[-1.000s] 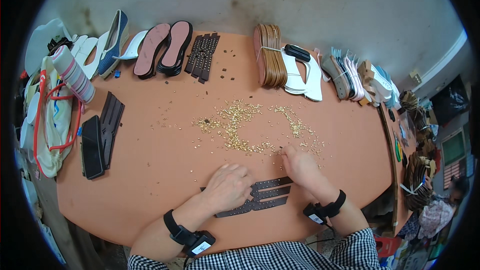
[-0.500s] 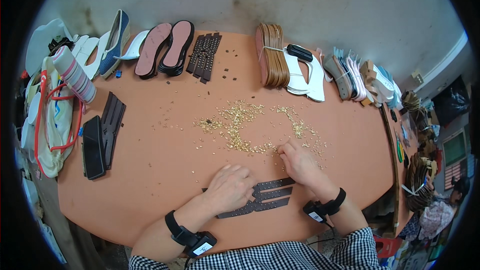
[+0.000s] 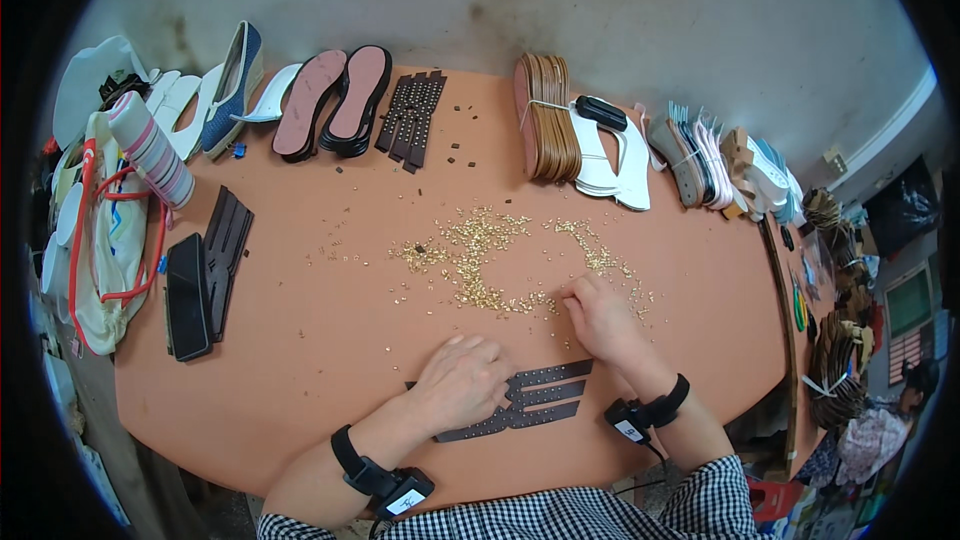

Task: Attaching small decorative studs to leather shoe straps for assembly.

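A dark brown shoe-strap piece [image 3: 545,407], cut into strips and dotted with small metal studs, lies near the table's front edge. My left hand [image 3: 462,376] rests over its left part with fingers curled together, holding it against the tabletop and hiding that section. Beyond it spreads a loose scatter of tiny gold studs [image 3: 478,287], curving in a broken ring. At the right side of this scatter is my right hand [image 3: 604,320], thumb and forefinger drawn together in a pinch. Whatever may be between those fingertips is too small to make out.
Along the back stand black-edged pink soles [image 3: 357,100], another studded strap piece [image 3: 410,120], a bundle of brown soles [image 3: 548,125] and white cut pieces [image 3: 630,165]. At left are a dark phone-like slab [image 3: 187,295], plain strap pieces [image 3: 228,255] and a blue shoe [image 3: 232,90].
My right hand has shifted slightly right, its fingertips a little apart from the stud ring's lower edge. My left hand stays on the strap piece.
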Tool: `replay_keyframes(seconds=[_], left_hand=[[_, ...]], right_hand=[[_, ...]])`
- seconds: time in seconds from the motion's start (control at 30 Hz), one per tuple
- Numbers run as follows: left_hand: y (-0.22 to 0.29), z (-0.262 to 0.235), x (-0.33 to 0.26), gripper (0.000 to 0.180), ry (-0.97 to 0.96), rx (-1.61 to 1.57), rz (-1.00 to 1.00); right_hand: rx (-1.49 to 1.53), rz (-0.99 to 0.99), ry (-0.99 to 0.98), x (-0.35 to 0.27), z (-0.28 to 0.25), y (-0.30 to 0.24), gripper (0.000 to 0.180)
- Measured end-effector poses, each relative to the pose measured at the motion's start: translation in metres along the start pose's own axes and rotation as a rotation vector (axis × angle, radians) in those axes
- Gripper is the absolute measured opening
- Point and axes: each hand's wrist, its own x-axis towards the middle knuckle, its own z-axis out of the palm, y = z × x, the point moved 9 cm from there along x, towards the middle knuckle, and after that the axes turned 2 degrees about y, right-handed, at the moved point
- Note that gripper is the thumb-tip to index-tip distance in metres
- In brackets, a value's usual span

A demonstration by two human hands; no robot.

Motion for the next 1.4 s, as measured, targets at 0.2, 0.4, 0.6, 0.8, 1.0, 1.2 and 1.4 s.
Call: replay_keyframes(seconds=[0.2, 0.4, 0.6, 0.8, 1.0, 1.2, 1.4], left_hand=[[0.001, -0.001, 0.0, 0.012, 0.003, 0.003, 0.009], [0.001, 0.001, 0.0, 0.012, -0.013, 0.019, 0.01], [-0.001, 0.002, -0.001, 0.013, -0.009, 0.015, 0.011], [0.0, 0.001, -0.002, 0.013, 0.005, 0.012, 0.017], [-0.001, 0.007, -0.001, 0.014, -0.043, 0.045, 0.001], [-0.001, 0.005, 0.001, 0.014, -0.066, 0.037, -0.022], [-0.002, 0.005, 0.0, 0.015, -0.047, 0.027, -0.008]], right_hand=[[-0.021, -0.044, -0.077, 0.007, 0.005, -0.01, 0.008], [-0.055, -0.114, -0.107, 0.009, 0.009, -0.011, 0.01], [-0.063, -0.147, -0.104, 0.008, 0.011, -0.011, 0.011], [-0.162, -0.154, -0.135, 0.007, 0.013, -0.02, 0.019], [-0.303, -0.243, -0.11, 0.004, 0.016, -0.024, 0.017], [-0.481, -0.289, -0.139, 0.004, 0.023, -0.03, 0.011], [-0.615, -0.353, -0.081, 0.001, 0.027, -0.038, 0.007]])
